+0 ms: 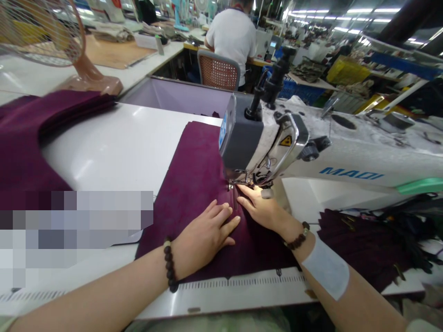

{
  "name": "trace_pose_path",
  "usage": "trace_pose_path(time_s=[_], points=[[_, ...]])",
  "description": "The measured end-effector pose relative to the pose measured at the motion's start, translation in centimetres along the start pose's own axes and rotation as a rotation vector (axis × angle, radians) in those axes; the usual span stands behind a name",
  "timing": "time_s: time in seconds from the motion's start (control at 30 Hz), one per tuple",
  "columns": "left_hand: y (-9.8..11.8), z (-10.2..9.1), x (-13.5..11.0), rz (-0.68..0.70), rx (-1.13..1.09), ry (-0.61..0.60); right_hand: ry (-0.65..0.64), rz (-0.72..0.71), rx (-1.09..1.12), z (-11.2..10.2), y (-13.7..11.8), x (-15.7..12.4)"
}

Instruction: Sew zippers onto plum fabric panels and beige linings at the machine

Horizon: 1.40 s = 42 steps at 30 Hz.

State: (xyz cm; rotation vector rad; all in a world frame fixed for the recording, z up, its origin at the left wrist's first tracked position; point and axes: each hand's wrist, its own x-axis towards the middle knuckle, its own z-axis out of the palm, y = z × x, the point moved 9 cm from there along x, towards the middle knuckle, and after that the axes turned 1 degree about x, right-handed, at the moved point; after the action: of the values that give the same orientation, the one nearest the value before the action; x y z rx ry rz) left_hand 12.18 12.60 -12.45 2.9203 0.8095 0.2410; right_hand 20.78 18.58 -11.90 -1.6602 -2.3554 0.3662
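We see a dark purple, smooth fabric panel (194,170) lying flat on the white sewing table (138,133), its right part running under the needle area of the sewing machine. Beside the small metal presser foot (230,186), the panel bears a short narrow mark, too small for us to make out.

Our left hand (209,235) rests palm down on the panel, left of that mark and on its near side, fingers a little spread and laid on the cloth. Our right hand (259,205) is nearer the presser foot, just to its right, with thumb and forefinger apart and their tips on the fabric. A dark beaded bracelet circles each wrist, and a pale rectangular patch (327,265) covers part of our right forearm.

Over the panel stands the grey-and-white sewing machine (242,138), its arm reaching to the right. Along the near table edge runs a printed ruler scale (249,280). To the right lies a heap of dark purple cloth pieces (356,249); to the left, folded purple cloth (20,133) lies near a pinkish-brown fan (92,76). On the far side, a person in a white shirt (231,34) faces away from us.
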Motion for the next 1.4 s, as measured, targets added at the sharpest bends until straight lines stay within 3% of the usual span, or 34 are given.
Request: trace_pose_path(time_s=[0.57, 1.4], points=[[0.3, -0.1, -0.2, 0.027, -0.018, 0.061, -0.023, -0.018, -0.06, 0.5, -0.2, -0.2], [-2.2, -0.7, 1.9, 0.041, 0.019, 0.077, -0.089, -0.064, -0.125, 2.3, 2.4, 2.9]])
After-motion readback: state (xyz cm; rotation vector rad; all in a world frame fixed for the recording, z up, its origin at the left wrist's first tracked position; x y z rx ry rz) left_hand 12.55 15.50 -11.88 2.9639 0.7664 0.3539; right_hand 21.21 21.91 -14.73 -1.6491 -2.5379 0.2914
